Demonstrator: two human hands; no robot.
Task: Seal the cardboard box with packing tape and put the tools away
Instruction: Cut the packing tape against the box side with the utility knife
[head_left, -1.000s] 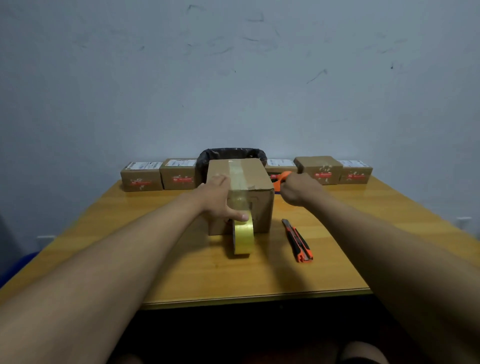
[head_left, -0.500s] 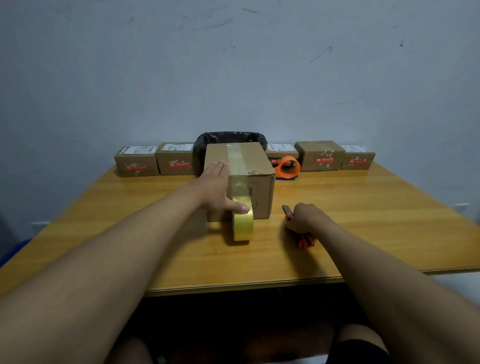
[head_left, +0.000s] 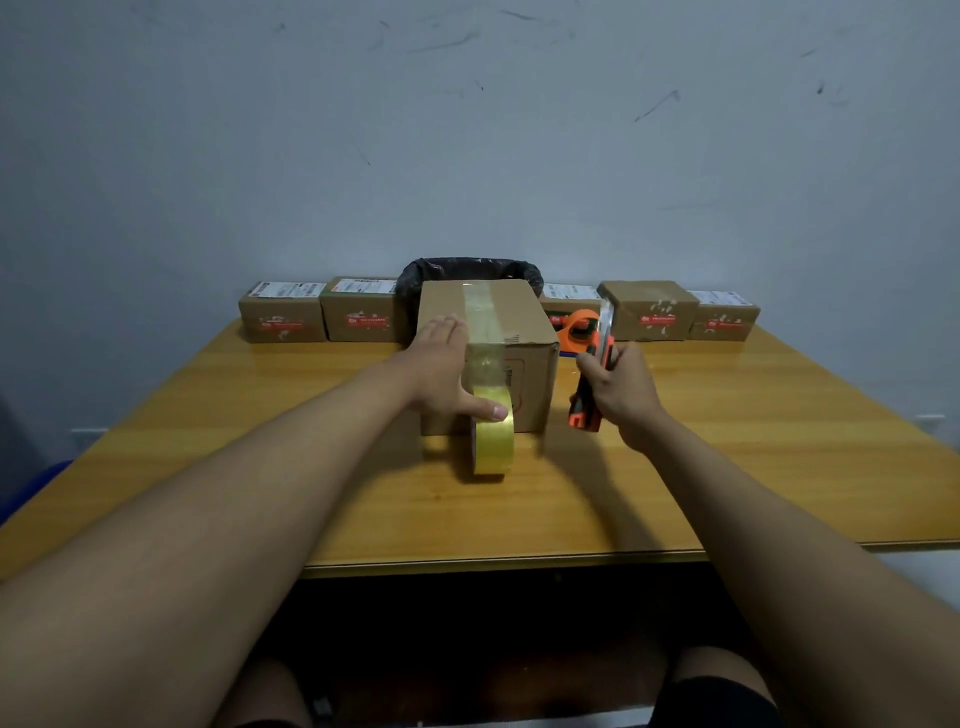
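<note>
A cardboard box (head_left: 530, 325) stands mid-table with a strip of clear tape running over its top and down its front. The strip still joins a yellowish tape roll (head_left: 493, 441) standing on edge against the box front. My left hand (head_left: 441, 364) rests flat on the box's left side, thumb pressing the top of the roll. To the right of the box, my right hand (head_left: 621, 389) is raised off the table, shut on an orange and black utility knife (head_left: 589, 402) with its blade out and pointing up.
An orange tape dispenser (head_left: 582, 332) lies behind the box on the right. A black-lined bin (head_left: 467, 270) and a row of small labelled cartons (head_left: 283, 314) sit along the wall. The wooden table (head_left: 753, 441) ends at a near edge by my knees.
My right hand left the orange dispenser at the back, came down onto the knife lying on the table, then lifted it upright beside the box. My left hand stayed on the box and roll.
</note>
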